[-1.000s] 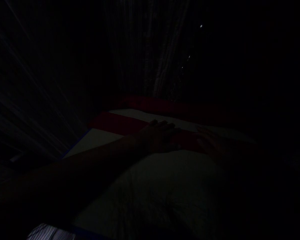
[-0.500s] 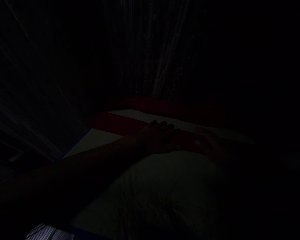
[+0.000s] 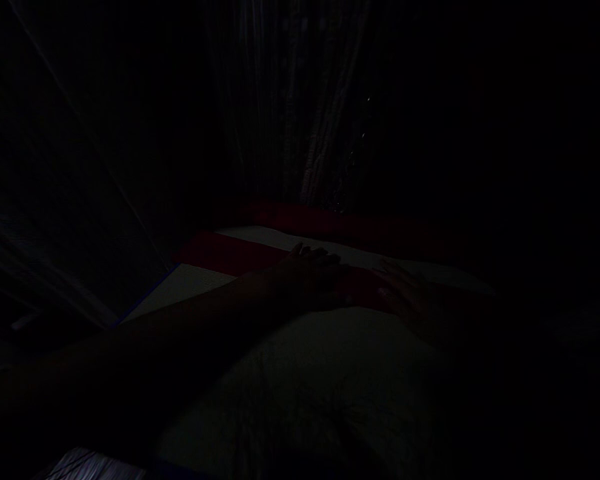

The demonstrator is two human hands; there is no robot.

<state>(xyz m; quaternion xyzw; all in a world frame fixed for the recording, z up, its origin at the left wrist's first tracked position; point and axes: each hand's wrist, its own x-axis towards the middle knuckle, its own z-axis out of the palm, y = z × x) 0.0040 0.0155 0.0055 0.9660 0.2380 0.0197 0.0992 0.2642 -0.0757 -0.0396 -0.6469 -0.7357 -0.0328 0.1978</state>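
Observation:
The scene is very dark. A cloth [image 3: 200, 278] with wide pale and red stripes and a blue edge is spread out before me. My left hand [image 3: 310, 279] lies flat over a red stripe [image 3: 220, 252], fingers stretched out to the right. Just right of it, my right hand [image 3: 409, 293] rests on or just above the same stripe, its fingers extended toward the left hand. Neither hand shows anything in its grip. The right wrist and forearm are lost in shadow.
Behind the cloth's far red border hangs what looks like a vertically folded curtain [image 3: 315, 147] with small glints. A dark panel-like surface [image 3: 80, 173] rises at left. A striped pale patch [image 3: 93, 465] shows at the lower left. The right side is black.
The view has shifted slightly. Both hands sit a little farther left in the picture, and the right hand's fingers look straighter. The cloth looks the same.

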